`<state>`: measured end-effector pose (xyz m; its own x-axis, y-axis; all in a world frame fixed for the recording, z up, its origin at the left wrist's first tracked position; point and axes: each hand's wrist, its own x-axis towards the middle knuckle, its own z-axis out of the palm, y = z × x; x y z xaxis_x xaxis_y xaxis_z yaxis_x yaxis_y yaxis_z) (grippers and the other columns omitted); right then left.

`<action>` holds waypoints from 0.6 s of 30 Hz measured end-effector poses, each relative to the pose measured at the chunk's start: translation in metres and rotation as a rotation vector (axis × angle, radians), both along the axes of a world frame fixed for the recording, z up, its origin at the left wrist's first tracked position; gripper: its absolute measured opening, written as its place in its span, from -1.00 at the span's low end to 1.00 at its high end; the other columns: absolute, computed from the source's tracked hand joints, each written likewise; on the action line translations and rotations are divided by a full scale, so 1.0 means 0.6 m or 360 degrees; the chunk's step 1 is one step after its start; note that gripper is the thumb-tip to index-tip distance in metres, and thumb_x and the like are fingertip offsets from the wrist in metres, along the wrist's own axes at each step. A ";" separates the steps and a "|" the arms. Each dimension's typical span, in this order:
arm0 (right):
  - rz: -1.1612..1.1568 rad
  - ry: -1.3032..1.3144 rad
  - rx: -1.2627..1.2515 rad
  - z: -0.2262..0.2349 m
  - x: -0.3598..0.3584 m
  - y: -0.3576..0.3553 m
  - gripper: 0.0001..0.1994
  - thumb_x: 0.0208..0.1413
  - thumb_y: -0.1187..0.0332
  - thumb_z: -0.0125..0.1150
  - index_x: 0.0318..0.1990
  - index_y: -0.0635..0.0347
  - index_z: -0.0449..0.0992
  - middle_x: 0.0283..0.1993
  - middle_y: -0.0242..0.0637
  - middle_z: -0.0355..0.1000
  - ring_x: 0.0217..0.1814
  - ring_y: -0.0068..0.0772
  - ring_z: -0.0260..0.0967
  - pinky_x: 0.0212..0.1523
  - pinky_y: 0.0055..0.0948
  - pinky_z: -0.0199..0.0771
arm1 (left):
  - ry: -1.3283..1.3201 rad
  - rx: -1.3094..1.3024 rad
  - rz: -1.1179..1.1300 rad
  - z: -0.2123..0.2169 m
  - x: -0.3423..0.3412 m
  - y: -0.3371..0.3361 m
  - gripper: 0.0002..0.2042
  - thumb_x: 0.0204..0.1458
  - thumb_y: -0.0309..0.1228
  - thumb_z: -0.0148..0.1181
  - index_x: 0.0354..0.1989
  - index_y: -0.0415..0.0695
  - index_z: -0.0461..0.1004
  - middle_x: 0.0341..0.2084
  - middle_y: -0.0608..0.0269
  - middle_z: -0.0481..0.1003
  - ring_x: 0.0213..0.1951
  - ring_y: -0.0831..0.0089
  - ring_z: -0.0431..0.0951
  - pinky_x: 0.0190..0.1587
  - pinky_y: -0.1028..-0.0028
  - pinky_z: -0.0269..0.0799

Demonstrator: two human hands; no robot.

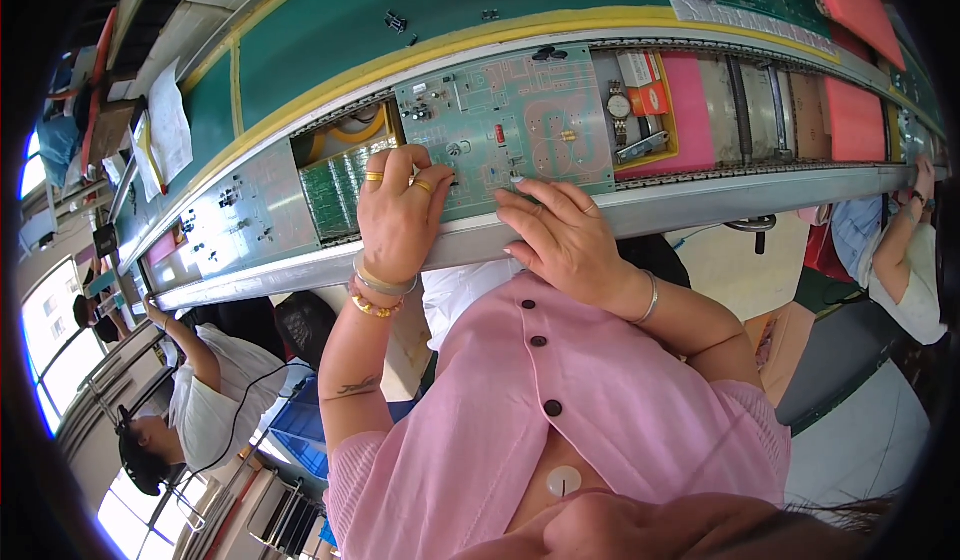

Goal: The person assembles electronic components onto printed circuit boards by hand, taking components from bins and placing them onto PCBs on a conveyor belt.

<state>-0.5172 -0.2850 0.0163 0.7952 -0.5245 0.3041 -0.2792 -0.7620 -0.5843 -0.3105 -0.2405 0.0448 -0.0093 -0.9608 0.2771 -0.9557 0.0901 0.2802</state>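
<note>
A pale green circuit board (520,120) with small parts on it lies on the conveyor line (660,205) in front of me. My left hand (400,215), with gold rings and bracelets, rests on the board's near left corner, fingers curled loosely over its edge. My right hand (560,235) lies flat on the near edge of the board, fingertips touching its surface. I see nothing held in either hand.
Another board (245,215) lies to the left on the line, and a pink tray (690,110) with a small boxed part to the right. A green mat (420,10) lies beyond. Other workers sit at the left (200,390) and the right (900,260).
</note>
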 end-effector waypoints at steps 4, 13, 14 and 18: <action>-0.0004 -0.0011 -0.0015 0.001 0.001 0.000 -0.60 -0.17 0.35 0.30 -0.10 0.15 0.40 0.08 -0.37 0.40 0.16 -0.29 0.24 0.13 -0.28 0.20 | 0.0002 -0.0002 -0.0037 -0.001 0.004 0.000 -0.87 -0.22 -0.50 0.30 -0.43 -0.08 0.54 -0.40 0.30 0.37 -0.32 0.30 0.36 -0.29 0.39 0.34; -0.0017 0.0001 -0.0027 -0.003 0.000 -0.001 -0.65 -0.15 0.37 0.28 -0.14 0.13 0.42 0.09 -0.39 0.39 0.19 -0.29 0.22 0.14 -0.26 0.18 | 0.0359 -0.0176 0.0046 0.001 0.031 -0.027 -0.84 -0.26 -0.55 0.34 -0.43 -0.14 0.56 -0.44 0.25 0.40 -0.41 0.30 0.44 -0.41 0.39 0.36; -0.0024 0.0003 -0.0036 -0.003 0.000 -0.001 -0.67 -0.15 0.38 0.27 -0.15 0.13 0.43 0.10 -0.39 0.39 0.20 -0.28 0.21 0.15 -0.25 0.18 | 0.0510 -0.0171 0.0186 0.007 0.039 -0.046 -0.87 -0.23 -0.54 0.34 -0.44 -0.16 0.57 -0.44 0.23 0.41 -0.44 0.28 0.43 -0.43 0.40 0.36; -0.0016 -0.0010 -0.0062 0.001 0.001 0.000 -0.71 -0.13 0.37 0.25 -0.18 0.12 0.45 0.11 -0.38 0.38 0.22 -0.27 0.20 0.15 -0.24 0.17 | 0.0481 -0.0129 0.0349 -0.002 0.087 -0.136 -0.88 -0.19 -0.47 0.34 -0.43 -0.15 0.59 -0.41 0.19 0.43 -0.33 0.25 0.44 -0.29 0.36 0.36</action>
<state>-0.5168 -0.2851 0.0170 0.7881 -0.5202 0.3291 -0.2834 -0.7813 -0.5561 -0.2584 -0.3222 0.0433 0.2881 -0.9056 0.3113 -0.8301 -0.0740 0.5527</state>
